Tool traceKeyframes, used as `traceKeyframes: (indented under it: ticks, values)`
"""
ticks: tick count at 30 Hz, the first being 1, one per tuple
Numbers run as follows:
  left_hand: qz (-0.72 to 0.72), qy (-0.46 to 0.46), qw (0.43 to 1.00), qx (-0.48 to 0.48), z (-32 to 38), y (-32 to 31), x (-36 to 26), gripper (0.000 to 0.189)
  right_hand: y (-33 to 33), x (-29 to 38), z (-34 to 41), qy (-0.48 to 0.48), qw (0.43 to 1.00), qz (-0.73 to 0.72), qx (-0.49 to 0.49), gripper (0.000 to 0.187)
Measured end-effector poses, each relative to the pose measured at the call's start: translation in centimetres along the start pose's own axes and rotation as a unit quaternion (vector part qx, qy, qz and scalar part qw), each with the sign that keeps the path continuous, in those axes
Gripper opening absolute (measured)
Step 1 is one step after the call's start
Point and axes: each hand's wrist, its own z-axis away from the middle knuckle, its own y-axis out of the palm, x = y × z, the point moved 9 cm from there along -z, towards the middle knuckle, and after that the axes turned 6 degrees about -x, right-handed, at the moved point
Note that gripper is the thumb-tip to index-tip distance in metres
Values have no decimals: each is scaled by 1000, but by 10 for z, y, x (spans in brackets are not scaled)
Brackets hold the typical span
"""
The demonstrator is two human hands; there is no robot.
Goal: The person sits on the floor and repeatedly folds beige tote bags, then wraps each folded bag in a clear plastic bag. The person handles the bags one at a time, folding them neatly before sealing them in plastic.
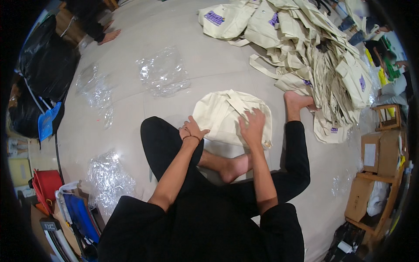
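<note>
A cream canvas tote bag (pixel 209 113) lies flat on the floor before my crossed legs, its strap folded across the upper face. My left hand (pixel 191 130), with a beaded bracelet at the wrist, is at the bag's left edge beside my knee. Its thumb reaches over the lower left corner, and I see no cloth pinched in it. My right hand (pixel 252 126) rests palm down on the right half of the bag, fingers spread.
A big heap of cream tote bags (pixel 294 46) with purple prints is at upper right, near my foot. Crumpled clear plastic (pixel 163 72) lies on the tiles. Cardboard boxes (pixel 370 152) stand right, a blue dustpan (pixel 49 122) left. Another person's foot (pixel 110 36) shows upper left.
</note>
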Motion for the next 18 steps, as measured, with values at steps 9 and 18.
traceKeyframes:
  ticks: [9, 18]
  values:
    - [147, 37, 983, -102, -4, 3, -7, 85, -52, -147, 174, 569, 706, -418, -53, 76]
    - [258, 136, 947, -136, 4, -3, -15, 93, -32, -131, 143, 497, 844, -194, -50, 74]
